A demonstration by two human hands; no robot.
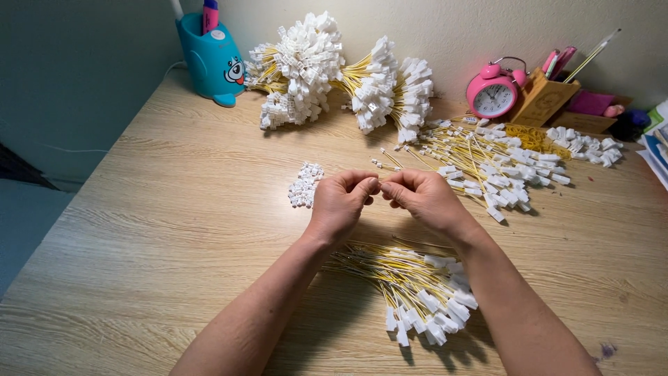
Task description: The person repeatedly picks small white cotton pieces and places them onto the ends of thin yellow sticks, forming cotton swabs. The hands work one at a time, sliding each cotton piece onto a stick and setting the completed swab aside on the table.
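My left hand and my right hand meet over the middle of the wooden desk, fingertips pinched together on a thin yellow wire with a small white connector. What the fingers enclose is mostly hidden. Below my wrists lies a pile of yellow wires with white plug ends. A small heap of loose white connectors sits just left of my left hand. A loose spread of yellow wires with connectors lies to the right of my right hand.
Large bundled bunches of wires with white connectors lie along the back wall. A teal pen holder stands at back left. A pink alarm clock, a wooden organiser and yellow rubber bands sit at back right.
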